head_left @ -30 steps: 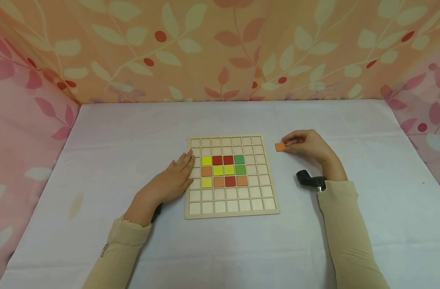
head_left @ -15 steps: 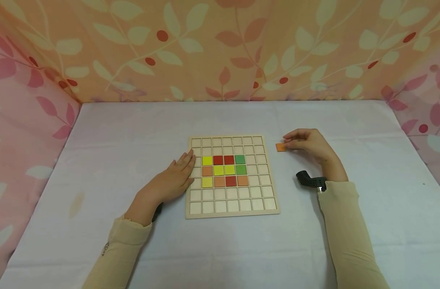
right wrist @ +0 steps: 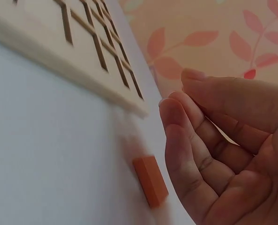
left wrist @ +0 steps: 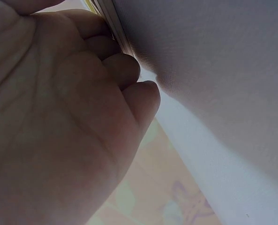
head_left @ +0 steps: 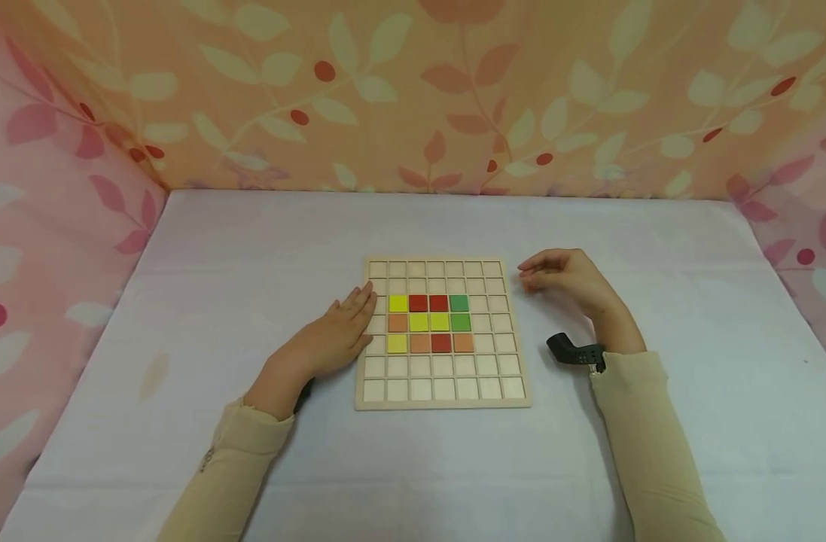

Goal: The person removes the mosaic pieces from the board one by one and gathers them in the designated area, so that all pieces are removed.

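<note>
A square wooden grid board (head_left: 419, 409) lies mid-table, several yellow, red, green and orange tiles (head_left: 429, 322) filling three rows of its cells. My left hand (head_left: 331, 335) rests flat along its left edge, and in the left wrist view the palm and bent fingers of that left hand (left wrist: 82, 93) press the board's side. Right of the board, my right hand (head_left: 575, 282) hovers with loosely bent fingers. In the right wrist view an orange tile (right wrist: 150, 182) shows beside the fingers of the right hand (right wrist: 223, 145), apart from them, with blur around it. From the head that tile is mostly hidden.
A white cloth (head_left: 426, 482) covers the table. A black wrist camera (head_left: 575, 352) sticks out at the right cuff. Patterned curtain (head_left: 413, 98) closes off the back and both sides.
My right hand has shifted left towards the board, its fingers now over where the loose orange tile showed. The left hand stays on the board; the head view has shifted slightly.
</note>
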### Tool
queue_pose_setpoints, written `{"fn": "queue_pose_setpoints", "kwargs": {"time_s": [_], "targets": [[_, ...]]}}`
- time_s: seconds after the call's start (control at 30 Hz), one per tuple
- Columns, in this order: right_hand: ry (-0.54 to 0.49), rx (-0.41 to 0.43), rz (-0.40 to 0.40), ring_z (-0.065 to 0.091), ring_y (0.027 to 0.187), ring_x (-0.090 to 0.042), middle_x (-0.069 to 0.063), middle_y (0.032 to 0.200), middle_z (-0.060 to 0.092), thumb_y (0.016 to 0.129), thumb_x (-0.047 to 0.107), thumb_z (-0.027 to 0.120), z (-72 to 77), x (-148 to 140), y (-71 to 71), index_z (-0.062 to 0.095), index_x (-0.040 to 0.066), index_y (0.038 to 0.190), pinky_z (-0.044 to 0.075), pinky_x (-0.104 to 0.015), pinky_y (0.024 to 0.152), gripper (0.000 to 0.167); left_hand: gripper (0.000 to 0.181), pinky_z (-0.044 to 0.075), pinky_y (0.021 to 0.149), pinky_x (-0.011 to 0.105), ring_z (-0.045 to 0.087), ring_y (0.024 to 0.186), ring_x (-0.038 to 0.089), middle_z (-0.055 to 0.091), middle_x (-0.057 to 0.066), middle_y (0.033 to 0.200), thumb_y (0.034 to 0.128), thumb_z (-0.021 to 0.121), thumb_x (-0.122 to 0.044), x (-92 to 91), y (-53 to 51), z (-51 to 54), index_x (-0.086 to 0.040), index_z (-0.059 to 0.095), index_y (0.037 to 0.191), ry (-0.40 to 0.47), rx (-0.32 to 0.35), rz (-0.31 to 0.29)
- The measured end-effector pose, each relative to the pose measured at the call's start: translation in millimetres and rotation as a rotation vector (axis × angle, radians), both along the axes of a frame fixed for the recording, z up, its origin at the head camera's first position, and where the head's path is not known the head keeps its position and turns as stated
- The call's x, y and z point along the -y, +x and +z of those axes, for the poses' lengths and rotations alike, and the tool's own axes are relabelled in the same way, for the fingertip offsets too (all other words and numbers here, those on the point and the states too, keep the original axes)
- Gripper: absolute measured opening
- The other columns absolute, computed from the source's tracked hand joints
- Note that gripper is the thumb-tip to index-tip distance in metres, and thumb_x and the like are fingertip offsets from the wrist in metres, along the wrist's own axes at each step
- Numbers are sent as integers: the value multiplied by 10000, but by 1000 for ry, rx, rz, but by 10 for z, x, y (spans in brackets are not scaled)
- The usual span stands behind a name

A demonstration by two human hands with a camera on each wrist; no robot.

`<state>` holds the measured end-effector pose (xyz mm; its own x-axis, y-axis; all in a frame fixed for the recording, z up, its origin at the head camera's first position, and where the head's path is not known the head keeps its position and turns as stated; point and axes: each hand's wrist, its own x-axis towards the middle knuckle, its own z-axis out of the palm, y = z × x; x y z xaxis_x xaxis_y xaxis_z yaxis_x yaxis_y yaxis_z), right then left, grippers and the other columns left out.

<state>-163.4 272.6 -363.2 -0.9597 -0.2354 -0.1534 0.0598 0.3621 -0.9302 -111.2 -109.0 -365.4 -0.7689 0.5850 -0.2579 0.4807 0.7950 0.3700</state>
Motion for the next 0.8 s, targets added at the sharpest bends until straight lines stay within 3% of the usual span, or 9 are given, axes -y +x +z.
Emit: {"fn": "queue_pose_setpoints", "kwargs": {"time_s": [0.27, 0.8], "targets": [[21, 9, 42, 636, 741, -141, -37, 856, 702, 834, 77, 716, 2, 247, -37, 632, -102, 1072, 530, -261, 686, 309, 627, 125, 1123, 499, 35, 1430, 302, -3, 160, 1564, 1003, 443, -207, -8, -13, -20, 32, 124, 1487, -6, 0, -7], [-40, -31, 184, 658, 791, -185, -161, 913, 682, 845, 30, 691, 55, 815, -119, 648, -117, 1038, 533, -269, 732, 247, 627, 115, 1127, 493, 27, 1432, 287, -12, 147, 1567, 1006, 438, -210, 12, -21, -23, 24, 116, 1490, -21, 18, -3]]}}
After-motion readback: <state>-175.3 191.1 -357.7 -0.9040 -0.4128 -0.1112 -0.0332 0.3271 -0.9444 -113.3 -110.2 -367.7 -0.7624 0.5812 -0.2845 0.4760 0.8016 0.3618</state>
